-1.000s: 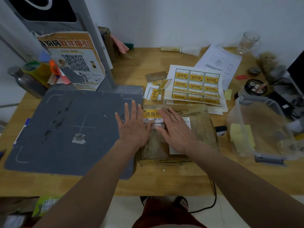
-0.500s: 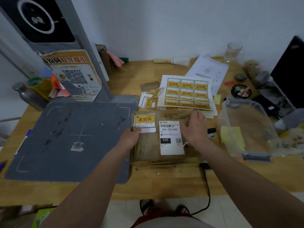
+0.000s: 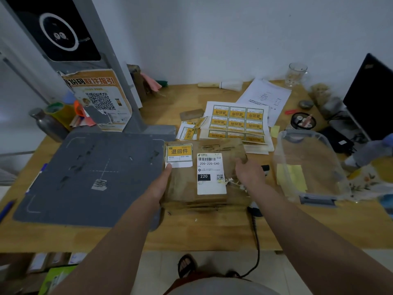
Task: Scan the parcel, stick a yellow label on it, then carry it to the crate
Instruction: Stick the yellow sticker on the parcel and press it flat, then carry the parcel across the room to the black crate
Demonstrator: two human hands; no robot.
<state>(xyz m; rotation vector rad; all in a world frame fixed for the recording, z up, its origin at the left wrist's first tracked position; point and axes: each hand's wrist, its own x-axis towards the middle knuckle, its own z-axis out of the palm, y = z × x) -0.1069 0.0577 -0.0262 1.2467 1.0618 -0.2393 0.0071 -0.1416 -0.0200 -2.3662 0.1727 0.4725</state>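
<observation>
Parcel, brown paper, lies flat on the wooden desk, its left edge over the grey scanner mat. Yellow label stuck at its top-left corner; white shipping label beside it. Left hand grips the parcel's left edge, thumb on top. Right hand grasps the right edge, fingers curled over. Sheet of yellow labels just behind. Clear plastic crate sits to the right.

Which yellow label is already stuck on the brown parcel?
The yellow label at the parcel's far-left corner, just above the left hand's thumb; the other yellow labels lie on the sheet or loose on the table.
</observation>
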